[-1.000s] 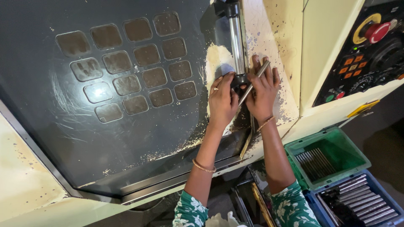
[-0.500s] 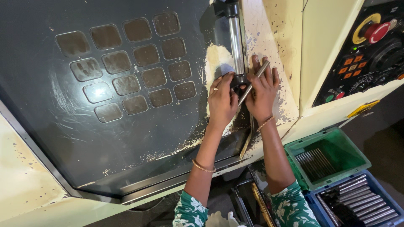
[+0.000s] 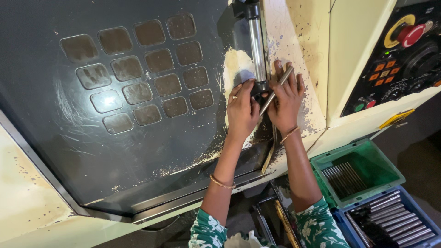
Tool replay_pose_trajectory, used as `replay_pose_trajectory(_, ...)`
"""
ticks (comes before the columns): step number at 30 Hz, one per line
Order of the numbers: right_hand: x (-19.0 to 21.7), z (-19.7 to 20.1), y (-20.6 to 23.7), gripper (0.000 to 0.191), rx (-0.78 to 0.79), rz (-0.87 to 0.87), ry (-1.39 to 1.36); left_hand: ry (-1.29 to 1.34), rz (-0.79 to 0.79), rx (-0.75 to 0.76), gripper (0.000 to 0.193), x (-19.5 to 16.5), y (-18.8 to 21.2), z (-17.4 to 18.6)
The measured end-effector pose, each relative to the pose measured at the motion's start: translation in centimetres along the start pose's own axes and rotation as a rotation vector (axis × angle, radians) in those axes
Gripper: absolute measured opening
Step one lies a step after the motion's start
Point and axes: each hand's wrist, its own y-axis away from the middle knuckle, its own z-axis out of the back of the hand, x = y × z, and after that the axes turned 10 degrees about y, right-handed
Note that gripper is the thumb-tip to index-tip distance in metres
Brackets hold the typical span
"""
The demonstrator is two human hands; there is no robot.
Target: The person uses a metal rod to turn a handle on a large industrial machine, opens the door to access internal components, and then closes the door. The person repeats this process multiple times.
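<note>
1. Right hand [image 3: 285,102] grip: fingers are closing round a slim metal rod [image 3: 275,92], which is lying slanted across the palm, upper end pointing up and to the right.
2. Left hand [image 3: 242,110] grip: fingertips are pressing together at the lower bracket of the chrome door handle [image 3: 257,48]; whether they are pinching anything is not clear.
3. Both hands are resting side by side against the dark machine door [image 3: 138,147], just beside its right edge, where the paint is flaking.
4. Door window: a grid of rounded, grimy panes [image 3: 138,76] is sitting up and left of the hands.
5. Control panel [image 3: 404,55], with a red round button, is standing to the right.
6. Green bin [image 3: 367,158] and blue bin [image 3: 413,229], both holding metal rods, are sitting lower right, well apart from the hands.
</note>
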Motion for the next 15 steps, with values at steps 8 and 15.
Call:
replay_pose_trajectory(8, 0.01, -0.05, -0.02, 0.035, 0.003, -0.005, 0.003, -0.007, -0.024, -0.019, 0.049, -0.3, -0.21, 0.14)
replay_pose_trajectory(15, 0.0, -0.04, 0.0, 0.036, 0.001, 0.002, 0.004, 0.001, -0.02, -0.007, 0.049, -0.46, -0.35, 0.31)
